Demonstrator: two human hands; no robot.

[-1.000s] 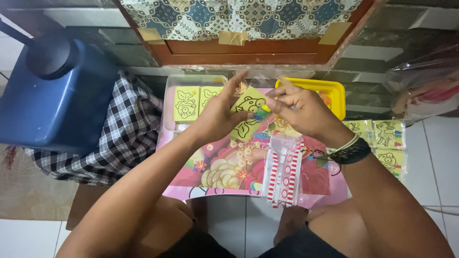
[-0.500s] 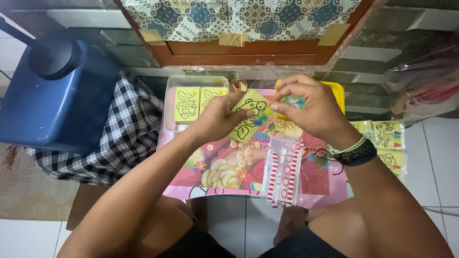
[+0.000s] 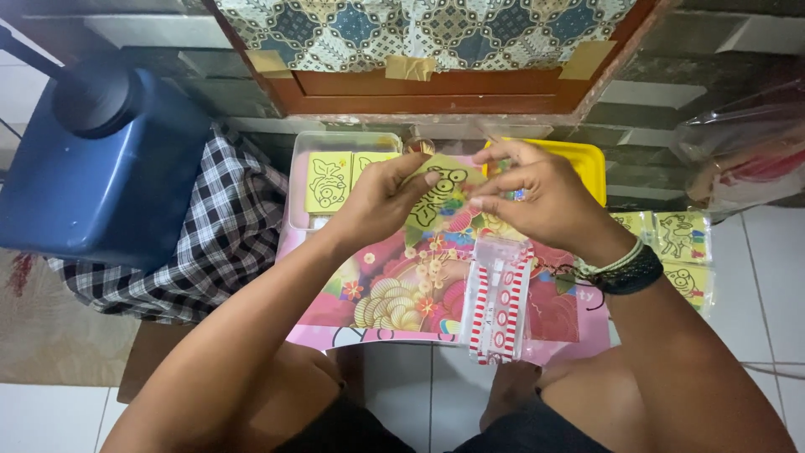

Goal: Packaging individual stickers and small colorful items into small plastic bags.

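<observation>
Both hands have closed in since a moment ago. Left hand (image 3: 381,201) and right hand (image 3: 537,197) pinch the yellow cartoon card (image 3: 440,197) between their fingertips, the card tilted between them, equally near to both.

Soft, even indoor light, faint shadows, sharp centre, slight wide-angle bending at the edges

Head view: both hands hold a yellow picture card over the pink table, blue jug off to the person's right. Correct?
Not quite. The head view shows the blue jug on the person's left, beside the checked cloth. The rest stands: the left hand and right hand hold the yellow picture card over the pink table.
</observation>
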